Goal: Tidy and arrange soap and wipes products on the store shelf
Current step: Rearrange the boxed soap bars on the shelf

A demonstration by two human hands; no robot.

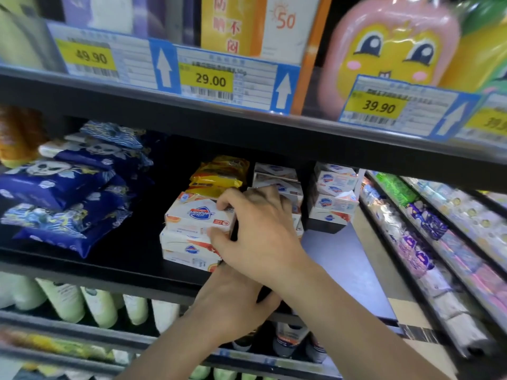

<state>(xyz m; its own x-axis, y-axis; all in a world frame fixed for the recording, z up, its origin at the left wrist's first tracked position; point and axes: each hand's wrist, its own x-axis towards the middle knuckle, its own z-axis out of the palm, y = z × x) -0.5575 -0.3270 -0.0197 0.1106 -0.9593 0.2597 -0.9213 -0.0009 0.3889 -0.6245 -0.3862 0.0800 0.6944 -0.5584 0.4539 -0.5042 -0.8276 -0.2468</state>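
A stack of white soap boxes (184, 249) stands on the black shelf (109, 260). My right hand (260, 231) grips the top soap box (196, 215) at its right end, fingers over the top and thumb on the front. My left hand (229, 303) reaches up under my right wrist toward the foot of the stack, its fingers hidden. Yellow packs (219, 174) lie piled behind the stack. More white soap boxes stand stacked behind my right hand (275, 175) and further right (333, 194). Dark blue wipes packs (68, 198) lie in a loose, tilted pile on the left.
The upper shelf edge carries price tags (211, 80), with boxes and a pink cartoon pack (389, 50) above. Pale green bottles (98, 305) stand on the shelf below. A neighbouring rack of wrapped goods (428, 242) runs along the right, past blue floor (337, 256).
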